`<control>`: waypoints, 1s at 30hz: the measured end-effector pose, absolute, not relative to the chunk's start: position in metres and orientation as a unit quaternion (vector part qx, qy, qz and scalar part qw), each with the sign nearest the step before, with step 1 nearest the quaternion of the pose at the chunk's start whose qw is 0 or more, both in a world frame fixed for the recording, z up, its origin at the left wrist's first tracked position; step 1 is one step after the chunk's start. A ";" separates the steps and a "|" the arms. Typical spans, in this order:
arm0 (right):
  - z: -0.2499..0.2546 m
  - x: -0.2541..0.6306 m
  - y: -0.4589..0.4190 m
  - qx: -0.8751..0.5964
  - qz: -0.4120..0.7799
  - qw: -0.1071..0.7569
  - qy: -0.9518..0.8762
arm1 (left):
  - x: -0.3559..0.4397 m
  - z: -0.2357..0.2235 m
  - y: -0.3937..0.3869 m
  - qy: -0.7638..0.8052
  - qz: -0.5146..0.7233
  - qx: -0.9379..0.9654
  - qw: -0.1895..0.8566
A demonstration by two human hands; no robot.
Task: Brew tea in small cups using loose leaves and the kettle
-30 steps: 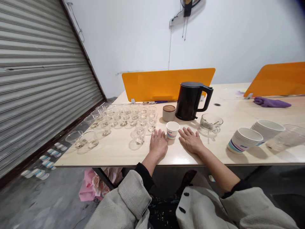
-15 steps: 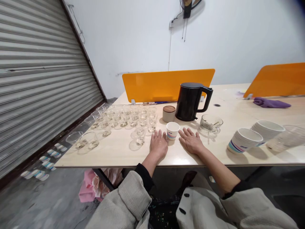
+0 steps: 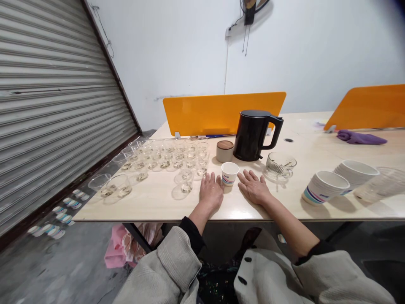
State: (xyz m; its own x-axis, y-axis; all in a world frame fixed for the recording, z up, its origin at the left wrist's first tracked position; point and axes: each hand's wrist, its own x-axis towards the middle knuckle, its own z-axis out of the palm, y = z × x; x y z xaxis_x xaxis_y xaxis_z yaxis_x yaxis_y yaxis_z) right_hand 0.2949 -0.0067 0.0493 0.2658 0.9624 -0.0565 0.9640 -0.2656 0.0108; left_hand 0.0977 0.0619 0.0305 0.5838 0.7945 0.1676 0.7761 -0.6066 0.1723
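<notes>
My left hand (image 3: 210, 190) and my right hand (image 3: 253, 187) both lie flat, palms down, fingers stretched out, on the pale wooden table (image 3: 158, 202). Between them stands a small white paper cup (image 3: 229, 173) with coloured stripes, upright and apart from both hands. Just beyond it are a black electric kettle (image 3: 253, 134) and a small grey jar with a wooden lid (image 3: 225, 150). A ribbed glass cup (image 3: 280, 164) sits to the right of my right hand.
Several small clear glasses (image 3: 164, 158) fill the left half of the table. Stacks of paper cups (image 3: 324, 186) and clear plastic cups (image 3: 381, 182) lie at the right. Orange dividers (image 3: 221, 112) stand behind, with a purple cloth (image 3: 360, 137). More cups lie on the floor (image 3: 57, 211).
</notes>
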 end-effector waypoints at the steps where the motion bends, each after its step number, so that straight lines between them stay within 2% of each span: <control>1: 0.049 0.295 -0.007 0.795 -0.019 0.021 0.606 | 0.098 0.031 0.062 0.442 0.114 0.889 0.040; 30: 0.048 0.296 -0.008 0.791 -0.014 0.015 0.611 | 0.097 0.029 0.063 0.441 0.119 0.889 0.045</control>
State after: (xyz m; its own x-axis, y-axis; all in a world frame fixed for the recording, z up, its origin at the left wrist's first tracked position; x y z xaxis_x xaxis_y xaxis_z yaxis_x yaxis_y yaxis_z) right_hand 0.2960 -0.0076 0.0482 0.2529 0.9667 -0.0395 0.9675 -0.2529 0.0062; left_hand 0.0973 0.0633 0.0291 0.5836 0.7938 0.1714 0.7721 -0.6078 0.1856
